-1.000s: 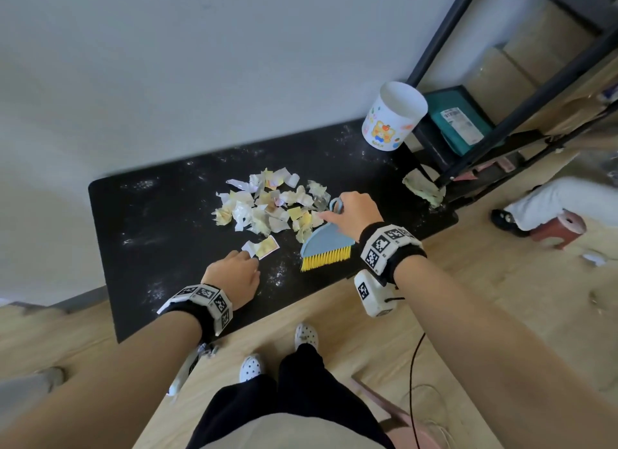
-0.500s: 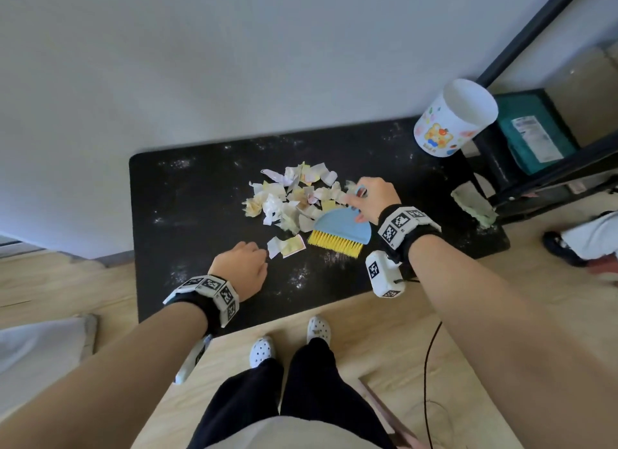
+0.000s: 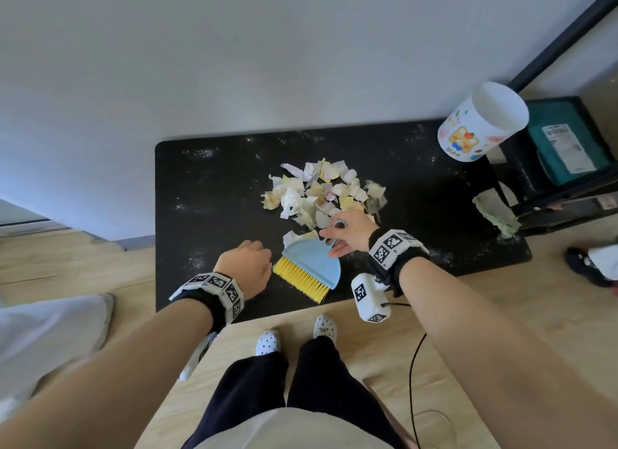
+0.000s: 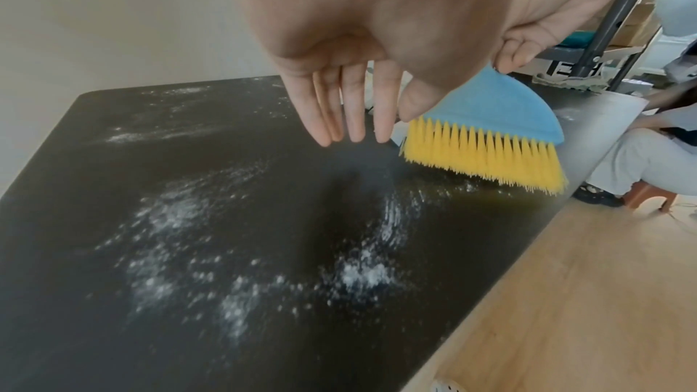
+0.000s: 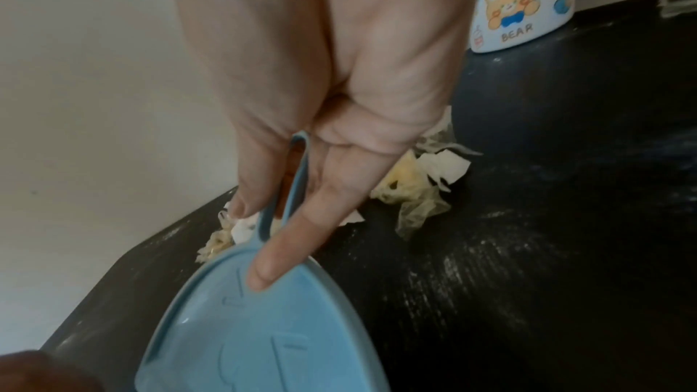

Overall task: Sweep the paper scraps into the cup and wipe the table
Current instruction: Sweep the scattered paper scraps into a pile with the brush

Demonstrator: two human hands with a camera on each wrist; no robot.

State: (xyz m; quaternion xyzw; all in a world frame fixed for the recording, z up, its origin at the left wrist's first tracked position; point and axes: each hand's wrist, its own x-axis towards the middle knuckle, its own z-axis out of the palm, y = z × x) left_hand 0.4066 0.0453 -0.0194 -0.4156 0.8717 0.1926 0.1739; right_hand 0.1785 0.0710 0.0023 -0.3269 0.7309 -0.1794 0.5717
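A heap of torn paper scraps (image 3: 321, 194) lies mid-table on the black table (image 3: 207, 187). One loose scrap (image 3: 291, 238) sits just behind the brush. My right hand (image 3: 334, 237) grips the looped handle of a blue hand brush (image 3: 312, 263) with yellow bristles (image 4: 486, 157). In the right wrist view its index finger (image 5: 283, 252) lies along the blue back. My left hand (image 3: 254, 261) hovers beside the bristles with straight fingers (image 4: 351, 118), holding nothing. The white bear cup (image 3: 481, 122) stands upright at the far right corner.
White powder (image 4: 362, 273) is smeared over the tabletop near the front edge. A crumpled greenish rag (image 3: 498, 212) lies at the table's right end. A dark metal shelf (image 3: 568, 167) stands to the right. Another seated person's legs (image 4: 633, 154) are nearby.
My right hand has drawn the brush left and toward the front edge, turning its bristles front-left. The left hand now sits close beside the brush. The loose scrap lies behind the brush.
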